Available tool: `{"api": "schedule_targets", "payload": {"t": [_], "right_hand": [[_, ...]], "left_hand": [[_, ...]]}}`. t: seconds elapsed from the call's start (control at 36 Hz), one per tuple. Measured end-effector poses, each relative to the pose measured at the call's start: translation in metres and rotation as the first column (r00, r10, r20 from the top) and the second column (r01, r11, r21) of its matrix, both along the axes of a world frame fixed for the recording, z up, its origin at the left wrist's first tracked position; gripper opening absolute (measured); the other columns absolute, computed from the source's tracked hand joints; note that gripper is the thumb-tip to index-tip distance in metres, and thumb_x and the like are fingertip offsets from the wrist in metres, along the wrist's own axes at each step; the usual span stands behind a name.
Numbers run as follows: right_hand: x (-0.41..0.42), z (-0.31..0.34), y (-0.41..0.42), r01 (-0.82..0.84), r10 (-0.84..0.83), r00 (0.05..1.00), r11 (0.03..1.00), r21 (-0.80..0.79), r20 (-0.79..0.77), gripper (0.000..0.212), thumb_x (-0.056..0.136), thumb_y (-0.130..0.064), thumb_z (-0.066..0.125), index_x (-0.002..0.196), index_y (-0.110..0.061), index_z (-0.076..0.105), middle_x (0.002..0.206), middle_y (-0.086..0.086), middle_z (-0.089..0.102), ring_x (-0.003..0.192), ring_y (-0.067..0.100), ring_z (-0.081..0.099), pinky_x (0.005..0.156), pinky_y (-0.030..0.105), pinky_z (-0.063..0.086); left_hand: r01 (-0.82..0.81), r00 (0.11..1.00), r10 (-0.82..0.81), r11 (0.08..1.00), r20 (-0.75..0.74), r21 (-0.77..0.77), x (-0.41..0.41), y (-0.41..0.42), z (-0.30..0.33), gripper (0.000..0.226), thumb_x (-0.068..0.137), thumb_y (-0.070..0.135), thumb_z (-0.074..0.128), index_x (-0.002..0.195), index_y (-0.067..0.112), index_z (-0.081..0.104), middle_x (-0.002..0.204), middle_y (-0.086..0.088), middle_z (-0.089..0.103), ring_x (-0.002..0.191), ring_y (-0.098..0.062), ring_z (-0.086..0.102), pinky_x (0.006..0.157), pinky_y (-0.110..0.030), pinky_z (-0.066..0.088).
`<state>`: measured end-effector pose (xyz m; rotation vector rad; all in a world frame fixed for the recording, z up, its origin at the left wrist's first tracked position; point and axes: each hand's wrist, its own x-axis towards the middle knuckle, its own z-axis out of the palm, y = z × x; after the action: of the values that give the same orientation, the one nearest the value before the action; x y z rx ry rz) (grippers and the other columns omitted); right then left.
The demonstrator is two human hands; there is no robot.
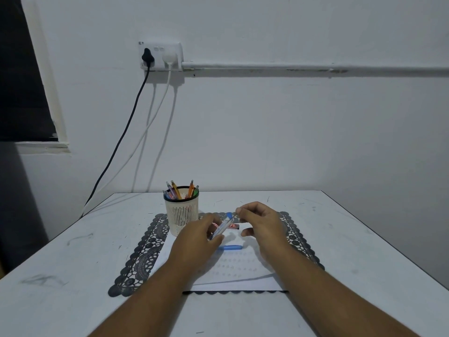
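Both hands on pen point(222, 226) above paper point(233, 278).
Left hand point(199, 235) fingers wrap near barrel end; right hand point(261, 222) fingertips point(239, 210) pinch far blue end.

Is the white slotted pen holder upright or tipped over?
Upright: the white slotted plastic pen holder stands on its base, coloured pens sticking up above its dark rim.

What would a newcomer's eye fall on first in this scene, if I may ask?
Most likely the left hand, gripping a pen at mid-table while the right hand pinches at its blue end. Below them a blue cap lies on the white paper, and to their left a cream holder full of coloured pens stands on the dark lace mat.
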<state>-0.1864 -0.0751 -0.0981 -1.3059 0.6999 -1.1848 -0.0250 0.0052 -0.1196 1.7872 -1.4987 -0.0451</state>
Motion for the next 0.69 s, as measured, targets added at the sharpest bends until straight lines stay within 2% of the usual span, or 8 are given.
{"api": "schedule_targets", "payload": {"t": [0.08,0.17,0.28,0.44,0.69], "right_hand": [[-0.0004,0.0007,-0.0001,-0.02,0.02,1.0,1.0,0.0,0.023,0.009,0.09,-0.005,0.076,0.091,0.003,0.072,0.091,0.018,0.075,0.073,0.017,0.066,0.055,0.033,0.053],[-0.0003,0.0014,0.0013,-0.034,0.034,0.999,0.999,-0.016,0.015,0.009,0.09,-0.003,0.075,0.093,0.004,0.071,0.084,0.009,0.077,0.069,0.014,0.065,0.054,0.03,0.051],[-0.0003,0.0027,0.0024,-0.042,0.043,0.999,0.998,-0.04,0.014,0.008,0.091,0.0,0.073,0.097,0.005,0.07,0.082,0.008,0.077,0.066,0.013,0.065,0.054,0.029,0.05],[-0.0004,0.0015,0.0002,-0.023,0.023,1.0,0.998,-0.058,-0.012,0.005,0.089,-0.002,0.076,0.093,0.001,0.073,0.081,0.006,0.076,0.071,0.012,0.068,0.055,0.031,0.052],[0.0007,0.001,-0.0009,-0.029,0.028,0.999,0.998,-0.06,-0.026,0.01,0.089,0.003,0.074,0.094,-0.004,0.079,0.088,0.015,0.078,0.071,0.015,0.068,0.056,0.026,0.056]], "left_hand": [[0.004,1.0,-0.004,1.0,0.003,-0.004,0.0014,0.0003,-0.0001,0.027,0.09,0.028,0.075,0.113,0.038,0.065,0.091,0.017,0.068,0.083,-0.002,0.064,0.076,-0.035,0.059],[0.001,1.0,-0.001,1.0,0.015,-0.004,0.0022,0.0002,-0.0011,0.027,0.09,0.029,0.075,0.113,0.039,0.064,0.091,0.017,0.068,0.083,-0.002,0.064,0.075,-0.036,0.059],[-0.007,1.0,0.007,1.0,0.02,-0.012,0.0018,-0.0003,-0.0012,0.026,0.09,0.029,0.074,0.11,0.04,0.064,0.089,0.017,0.068,0.081,-0.002,0.063,0.072,-0.034,0.058],[-0.002,1.0,0.003,1.0,0.027,-0.016,0.0008,0.0003,-0.0009,0.025,0.091,0.03,0.074,0.11,0.041,0.063,0.089,0.017,0.067,0.082,-0.002,0.063,0.072,-0.032,0.058],[0.003,1.0,-0.002,1.0,0.02,-0.017,0.0033,-0.0006,-0.0001,0.028,0.09,0.029,0.074,0.112,0.042,0.063,0.088,0.017,0.068,0.082,-0.002,0.063,0.073,-0.035,0.058]]}}
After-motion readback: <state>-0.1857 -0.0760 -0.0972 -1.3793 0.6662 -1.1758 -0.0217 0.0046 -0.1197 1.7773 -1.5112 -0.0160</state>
